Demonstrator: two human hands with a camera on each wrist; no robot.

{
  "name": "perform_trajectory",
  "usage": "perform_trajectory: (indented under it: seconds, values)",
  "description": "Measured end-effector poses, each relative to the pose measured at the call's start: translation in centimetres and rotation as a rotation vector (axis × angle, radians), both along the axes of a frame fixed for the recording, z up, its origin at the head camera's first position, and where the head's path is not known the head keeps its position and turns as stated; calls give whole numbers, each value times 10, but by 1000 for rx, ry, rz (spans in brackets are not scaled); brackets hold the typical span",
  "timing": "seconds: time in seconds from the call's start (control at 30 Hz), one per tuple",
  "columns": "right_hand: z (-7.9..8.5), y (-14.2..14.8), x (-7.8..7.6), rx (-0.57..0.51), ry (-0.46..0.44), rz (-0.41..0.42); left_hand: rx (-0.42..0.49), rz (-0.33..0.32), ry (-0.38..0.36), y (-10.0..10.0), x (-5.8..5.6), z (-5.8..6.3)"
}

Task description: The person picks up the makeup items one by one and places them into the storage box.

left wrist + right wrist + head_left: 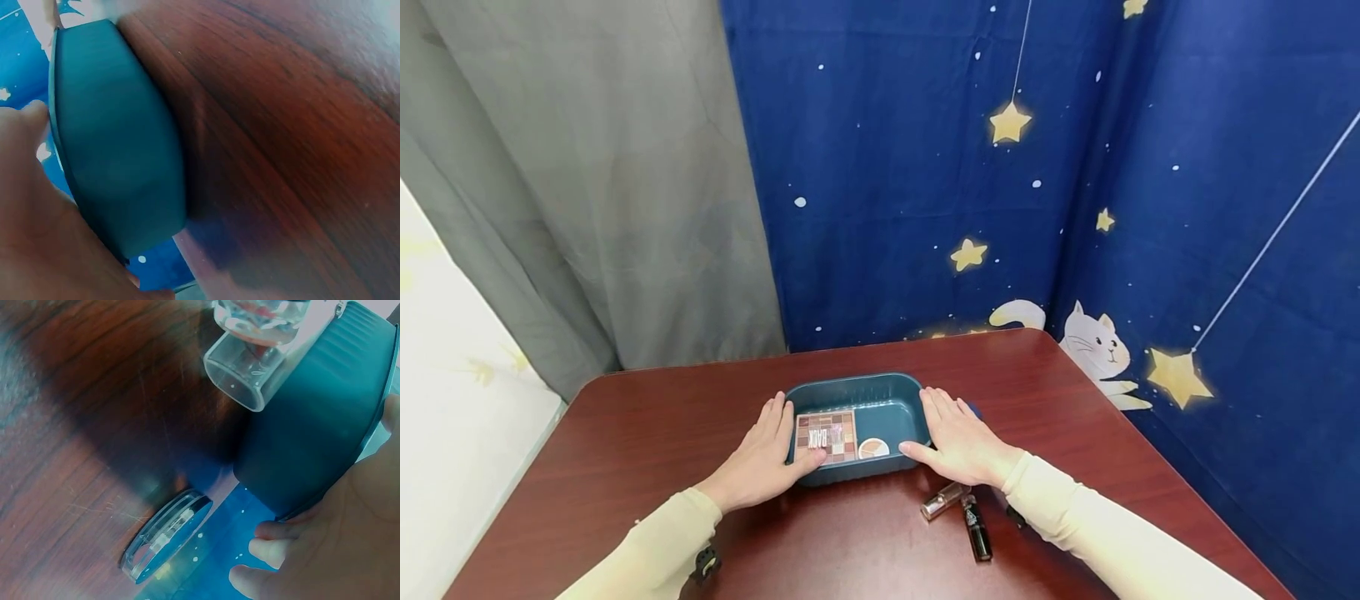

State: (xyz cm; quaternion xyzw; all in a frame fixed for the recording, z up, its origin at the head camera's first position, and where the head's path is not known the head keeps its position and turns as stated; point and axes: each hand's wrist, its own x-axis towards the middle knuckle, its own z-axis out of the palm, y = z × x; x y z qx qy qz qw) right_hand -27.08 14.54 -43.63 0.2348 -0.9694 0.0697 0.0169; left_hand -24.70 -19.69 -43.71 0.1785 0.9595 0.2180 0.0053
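A dark teal plastic basket rests on the table between my two hands. Inside it lie an eyeshadow palette on the left and a small round tricolour pan near the front. My left hand rests along the basket's left end, fingers straight, thumb over the front rim. At the right end my right hand does the same, its thumb reaching over the front corner. Close to the right wrist, a silvery clear-capped tube and a black tube lie on the table.
A round clear-sided case with a blue face sits beyond the basket, mostly hidden by my right hand in the head view. The reddish-brown table ends at grey curtains and blue star-patterned curtains.
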Motion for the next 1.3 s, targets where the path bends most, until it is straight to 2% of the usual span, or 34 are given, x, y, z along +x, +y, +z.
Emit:
perform_trajectory:
  seconds: [0.33,0.73,0.9,1.07,1.3]
  values:
    - [1,0,-2,1,-11,8,-44,7,-8,0,-1,3]
    - [15,7,-5,-21,-75,72,-46,11,-48,1,-1,8]
    - [26,21,-11,-82,-83,54,-56,5,-49,1,-4,9]
    - [33,38,-22,-103,-47,34,-61,10,-45,2,-7,11]
    - [24,53,-33,-68,-73,27,-58,12,-67,1,-5,7]
